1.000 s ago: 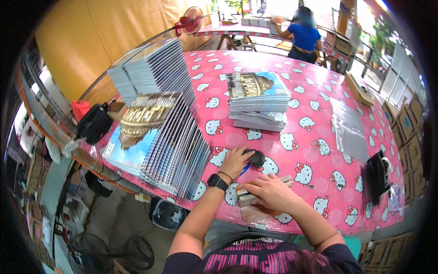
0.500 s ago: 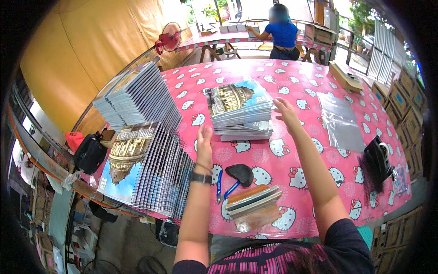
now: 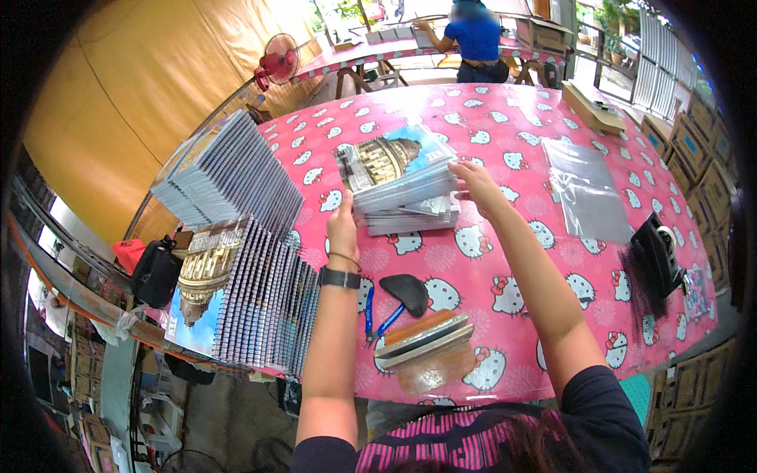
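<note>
In the middle of the pink table, a pile of booklets (image 3: 386, 162) has a domed building and blue sky on its top cover. My left hand (image 3: 342, 227) grips the near left corner of the upper booklets, thumb upward. At their right side, my right hand (image 3: 478, 188) has its fingers against the edges. Between both hands the upper booklets sit skewed over the lower booklets (image 3: 414, 222). Left of my left arm, a tall stack of spiral-bound booklets (image 3: 264, 296) stands in front of another tall stack (image 3: 229, 177).
Near me lie blue-handled cutters (image 3: 388, 319), a black pad (image 3: 404, 294) and wrapped blocks (image 3: 426, 351). Clear plastic sheets (image 3: 585, 189) and a black tape dispenser (image 3: 658, 256) are at the right. A co-worker in blue (image 3: 475, 43) works at the far table beyond a red fan (image 3: 280, 59).
Both hands have closed in from beside the pile onto the upper booklets. Those booklets have shifted slightly left over the lower ones. The whole view has moved a little.
</note>
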`<state>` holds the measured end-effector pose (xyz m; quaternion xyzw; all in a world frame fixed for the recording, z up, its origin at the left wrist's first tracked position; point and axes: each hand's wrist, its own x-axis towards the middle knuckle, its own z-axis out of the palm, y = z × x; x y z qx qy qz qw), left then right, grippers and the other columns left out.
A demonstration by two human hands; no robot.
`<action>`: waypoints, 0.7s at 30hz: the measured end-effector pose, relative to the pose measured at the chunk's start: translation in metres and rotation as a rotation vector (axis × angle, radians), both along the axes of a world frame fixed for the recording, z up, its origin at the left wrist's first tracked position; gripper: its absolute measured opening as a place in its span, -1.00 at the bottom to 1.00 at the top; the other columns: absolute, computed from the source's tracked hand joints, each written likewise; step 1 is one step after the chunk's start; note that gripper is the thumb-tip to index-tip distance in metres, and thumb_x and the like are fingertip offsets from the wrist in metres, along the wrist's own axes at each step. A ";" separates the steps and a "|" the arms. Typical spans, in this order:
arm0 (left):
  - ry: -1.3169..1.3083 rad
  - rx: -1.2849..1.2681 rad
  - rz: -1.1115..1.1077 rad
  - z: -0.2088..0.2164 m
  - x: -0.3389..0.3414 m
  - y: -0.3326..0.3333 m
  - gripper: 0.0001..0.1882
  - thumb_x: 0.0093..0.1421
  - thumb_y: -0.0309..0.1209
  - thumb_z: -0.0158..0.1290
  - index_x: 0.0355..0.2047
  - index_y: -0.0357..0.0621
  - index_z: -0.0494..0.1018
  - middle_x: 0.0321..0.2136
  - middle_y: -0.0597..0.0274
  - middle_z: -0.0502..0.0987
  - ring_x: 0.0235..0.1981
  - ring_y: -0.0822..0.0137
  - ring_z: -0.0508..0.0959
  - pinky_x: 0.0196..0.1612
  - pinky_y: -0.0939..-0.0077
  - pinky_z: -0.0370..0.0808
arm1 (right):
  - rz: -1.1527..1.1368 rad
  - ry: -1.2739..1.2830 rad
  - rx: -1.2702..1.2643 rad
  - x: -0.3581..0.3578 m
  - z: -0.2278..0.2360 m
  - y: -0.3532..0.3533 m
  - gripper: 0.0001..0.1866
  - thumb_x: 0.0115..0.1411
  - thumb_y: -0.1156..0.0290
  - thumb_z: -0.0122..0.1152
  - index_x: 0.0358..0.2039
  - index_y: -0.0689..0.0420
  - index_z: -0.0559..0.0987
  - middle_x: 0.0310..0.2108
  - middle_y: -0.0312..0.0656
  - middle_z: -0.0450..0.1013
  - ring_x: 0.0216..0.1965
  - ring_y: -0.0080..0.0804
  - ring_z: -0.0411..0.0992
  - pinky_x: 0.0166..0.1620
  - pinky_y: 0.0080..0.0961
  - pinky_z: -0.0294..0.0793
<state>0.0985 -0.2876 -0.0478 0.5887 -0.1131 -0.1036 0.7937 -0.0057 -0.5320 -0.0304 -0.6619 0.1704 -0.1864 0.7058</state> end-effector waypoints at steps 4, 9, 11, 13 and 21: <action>0.039 -0.016 -0.023 -0.002 -0.026 0.012 -0.52 0.23 0.01 -0.06 -0.18 -0.20 0.46 -0.30 0.22 0.53 -0.37 0.37 0.50 -0.29 0.56 0.41 | 0.009 -0.065 0.099 -0.027 -0.004 -0.017 -0.41 0.13 -0.03 0.12 -0.07 0.25 0.46 -0.09 -0.10 0.37 -0.26 -0.35 0.38 -0.24 -0.43 0.39; 0.318 -0.020 -0.155 0.007 -0.034 0.017 -0.55 0.17 -0.14 0.07 -0.06 -0.21 0.39 -0.26 0.25 0.51 -0.33 0.36 0.53 -0.25 0.54 0.45 | 0.003 0.143 0.342 -0.046 -0.017 -0.032 -0.36 0.06 -0.14 0.13 -0.09 0.19 0.44 -0.19 -0.16 0.43 -0.32 -0.41 0.42 -0.25 -0.42 0.40; 0.184 -0.069 -0.343 -0.002 -0.021 0.011 -0.56 0.14 -0.22 0.12 -0.05 -0.22 0.38 -0.22 0.21 0.53 -0.28 0.33 0.55 -0.21 0.47 0.50 | 0.201 0.160 0.258 -0.033 -0.024 -0.036 -0.34 0.05 -0.12 0.16 -0.03 0.18 0.40 -0.17 -0.16 0.43 -0.26 -0.41 0.42 -0.23 -0.40 0.40; 0.250 -0.063 -0.369 -0.014 -0.017 0.012 -0.56 0.08 -0.43 0.18 -0.03 -0.27 0.37 -0.20 0.13 0.53 -0.25 0.29 0.58 -0.20 0.40 0.55 | 0.209 0.122 0.113 -0.037 -0.017 -0.024 -0.29 0.01 0.02 0.25 0.08 0.19 0.34 -0.13 -0.17 0.42 -0.20 -0.40 0.41 -0.18 -0.43 0.37; -0.295 0.151 -0.509 -0.028 -0.054 0.006 -0.31 -0.15 -0.52 0.35 0.01 -0.33 0.30 -0.11 0.19 0.49 -0.12 0.33 0.49 0.01 0.43 0.42 | 0.263 -0.118 -0.058 -0.126 -0.036 -0.025 -0.12 -0.19 0.46 0.36 0.20 0.24 0.20 -0.03 -0.19 0.37 -0.06 -0.44 0.35 -0.05 -0.48 0.33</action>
